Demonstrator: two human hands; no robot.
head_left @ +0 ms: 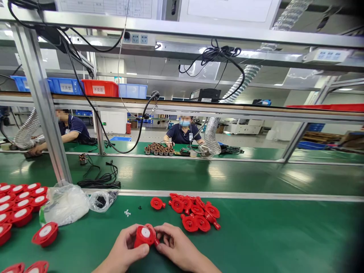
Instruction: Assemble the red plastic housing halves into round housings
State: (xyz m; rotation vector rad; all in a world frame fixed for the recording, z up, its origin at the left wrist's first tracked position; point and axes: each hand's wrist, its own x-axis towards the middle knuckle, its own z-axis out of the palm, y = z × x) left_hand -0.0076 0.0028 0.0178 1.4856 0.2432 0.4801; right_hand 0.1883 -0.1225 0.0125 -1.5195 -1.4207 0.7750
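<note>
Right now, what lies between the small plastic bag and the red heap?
In the head view, from the bag to the heap: several small white pieces, a tiny black piece, then one lone red part.

We hold a red cup (139, 239) and a red cap (151, 229) together.
We see the cup's round white disc facing up, slightly tilted; the cap touches its right side, partly hidden, its short spout angled down to the right.
</note>
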